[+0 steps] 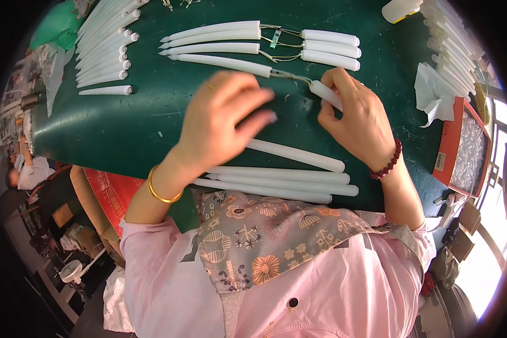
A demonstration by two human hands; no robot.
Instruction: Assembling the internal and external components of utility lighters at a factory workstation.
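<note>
My right hand (361, 115) pinches the short white tube (323, 94) of a two-part electric taper candle. Thin wires join it to the long pointed part (225, 64), which lies to its left. My left hand (219, 115) hovers below that long part, fingers apart and a little blurred, holding nothing. Just beyond lie several similar candles in two parts (217, 36), their wires bare, with a small green circuit board (275, 38) among them. Nearer my body, several whole white taper candles (293, 176) rest side by side, partly covered by my left hand and wrist.
The green table (124, 127) carries a row of white candles (104, 62) at the far left and a pile of white tubes (448, 48) at the far right. A red box of small clear pieces (438, 163) stands at the right edge, by crumpled white paper (432, 93) and a white bottle (399, 10).
</note>
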